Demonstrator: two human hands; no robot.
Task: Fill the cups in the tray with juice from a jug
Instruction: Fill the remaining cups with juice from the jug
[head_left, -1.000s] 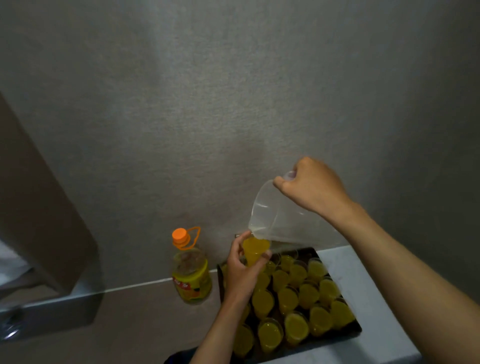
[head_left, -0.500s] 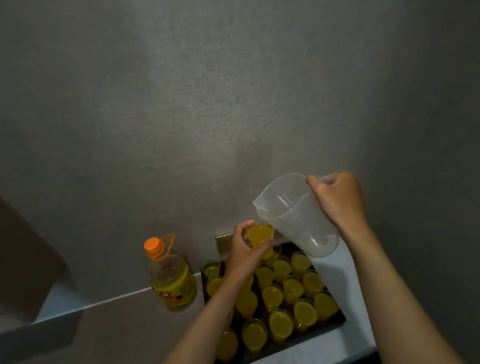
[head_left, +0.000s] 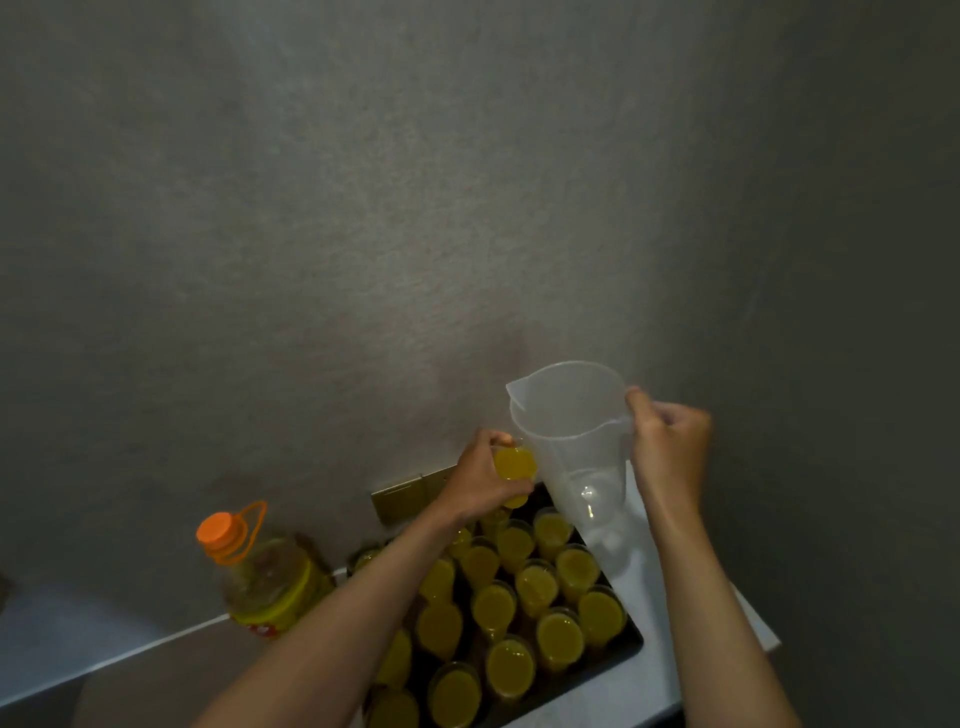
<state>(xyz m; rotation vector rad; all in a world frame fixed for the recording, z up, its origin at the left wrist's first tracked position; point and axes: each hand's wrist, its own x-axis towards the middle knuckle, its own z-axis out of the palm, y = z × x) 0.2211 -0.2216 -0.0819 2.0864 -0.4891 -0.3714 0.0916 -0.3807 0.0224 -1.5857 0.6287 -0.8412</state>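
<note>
a grey textured wall (head_left: 363, 234) fills most of my view, meeting a pale counter (head_left: 670, 597) that runs along the bottom. on the counter lies a dark tray (head_left: 631, 647), packed with rows of clear cups (head_left: 558, 636) holding yellow juice; from here i see every visible cup in it filled close to the rim. my two bare forearms reach up from the lower edge, the left one crossing over the near-left cups of the tray.

the translucent jug (head_left: 576, 452) hangs above the tray's far right corner, roughly upright with its spout pointing left – its walls look clear, and i can make out no juice inside. the right hand (head_left: 670, 449) grips the jug at its right side, fingers curled into a fist around what i take to be the handle, which the hand hides.

left of the tray stands a large juice bottle (head_left: 270, 582) with an orange cap (head_left: 218, 529) and carry loop, yellow liquid in its lower part, label blurred. a brass-coloured plate (head_left: 402, 501) sits on the wall just behind the tray.

the left hand (head_left: 480, 480) holds a single filled cup (head_left: 513, 475) raised above the tray's far edge – fingers and thumb wrapped round it, the cup just beside the jug's wall below the spout.
</note>
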